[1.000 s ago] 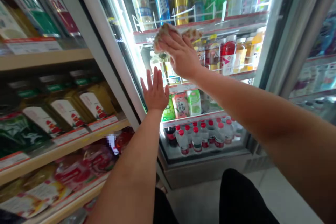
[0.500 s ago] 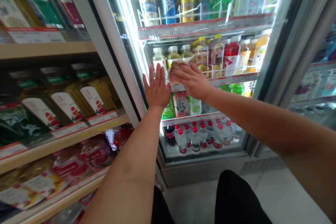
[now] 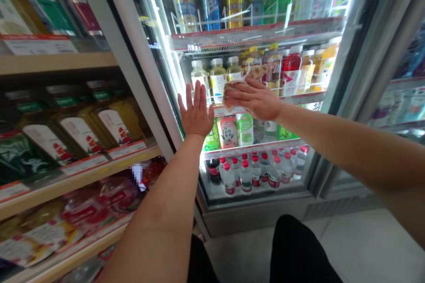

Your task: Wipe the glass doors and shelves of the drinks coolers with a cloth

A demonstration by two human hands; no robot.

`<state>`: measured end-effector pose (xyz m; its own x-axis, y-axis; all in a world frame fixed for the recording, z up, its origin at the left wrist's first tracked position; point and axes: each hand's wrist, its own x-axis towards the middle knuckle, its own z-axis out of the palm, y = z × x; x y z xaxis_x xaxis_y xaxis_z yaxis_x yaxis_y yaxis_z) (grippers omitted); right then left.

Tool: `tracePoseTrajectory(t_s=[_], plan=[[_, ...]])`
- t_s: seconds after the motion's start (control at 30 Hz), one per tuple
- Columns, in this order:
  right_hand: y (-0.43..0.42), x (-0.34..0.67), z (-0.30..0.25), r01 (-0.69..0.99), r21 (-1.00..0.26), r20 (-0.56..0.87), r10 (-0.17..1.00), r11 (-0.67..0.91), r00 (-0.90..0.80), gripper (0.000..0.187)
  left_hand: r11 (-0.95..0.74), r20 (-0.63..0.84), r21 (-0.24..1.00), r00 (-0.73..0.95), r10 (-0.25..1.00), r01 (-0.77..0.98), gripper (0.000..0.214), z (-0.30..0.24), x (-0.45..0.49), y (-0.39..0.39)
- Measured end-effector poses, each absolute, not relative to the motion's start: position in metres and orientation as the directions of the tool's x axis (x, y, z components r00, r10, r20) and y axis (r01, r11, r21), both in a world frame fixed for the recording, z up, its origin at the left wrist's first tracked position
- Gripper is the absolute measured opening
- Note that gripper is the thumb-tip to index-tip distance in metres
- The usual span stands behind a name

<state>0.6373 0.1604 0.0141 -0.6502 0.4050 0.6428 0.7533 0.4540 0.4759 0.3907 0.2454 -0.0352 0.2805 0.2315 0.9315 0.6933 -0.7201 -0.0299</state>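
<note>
My right hand [image 3: 252, 99] presses a mottled tan cloth [image 3: 241, 84] flat against the glass door of a lit drinks fridge [image 3: 262, 75], with the fingers pointing left. A little to the left, my left hand [image 3: 195, 110] rests open on the same glass, its fingers spread and holding nothing. Behind the glass, near both hands, stand bottles of pale juice [image 3: 217, 80] and green-capped drink cartons [image 3: 245, 129].
The white door frame [image 3: 133, 53] runs beside my left hand, with wooden shop shelves of packaged goods [image 3: 79, 135] to its left. Cans [image 3: 210, 3] and red-capped water bottles [image 3: 245, 176] fill the fridge. Tiled floor [image 3: 361, 247] lies below.
My right hand and the cloth have slid down and to the right across the glass. My left hand stays in about the same place.
</note>
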Motion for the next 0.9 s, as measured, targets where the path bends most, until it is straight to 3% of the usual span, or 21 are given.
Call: tracePoseTrajectory(t_s=[0.07, 0.2, 0.4, 0.6, 0.8, 0.9], plan=[[0.160, 0.646, 0.028, 0.776, 0.469, 0.685, 0.380, 0.422, -0.621, 0.047, -0.717, 0.930, -0.030, 0.283, 0.236, 0.697, 0.071, -0.036, 0.391, 0.246], [0.166, 0.648, 0.033, 0.904, 0.290, 0.873, 0.299, 0.314, -0.384, 0.050, -0.693, 0.934, -0.053, 0.282, 0.220, 0.719, 0.070, -0.036, 0.391, 0.245], [0.171, 0.624, 0.028, 0.846, 0.384, 0.779, 0.362, 0.370, -0.512, 0.049, -0.700, 0.936, -0.038, 0.271, 0.225, 0.713, 0.070, -0.036, 0.391, 0.246], [0.180, 0.596, 0.051, 0.914, 0.193, 0.896, 0.316, 0.357, -0.312, 0.057, -0.688, 0.938, -0.066, 0.280, 0.204, 0.723, 0.069, -0.037, 0.391, 0.247], [0.176, 0.597, 0.049, 0.778, 0.381, 0.702, 0.391, 0.499, -0.595, 0.052, -0.688, 0.943, -0.071, 0.273, 0.190, 0.722, 0.066, -0.038, 0.390, 0.246], [0.174, 0.615, 0.054, 0.835, 0.336, 0.792, 0.350, 0.435, -0.501, 0.054, -0.691, 0.940, -0.047, 0.267, 0.215, 0.722, 0.066, -0.037, 0.391, 0.245]])
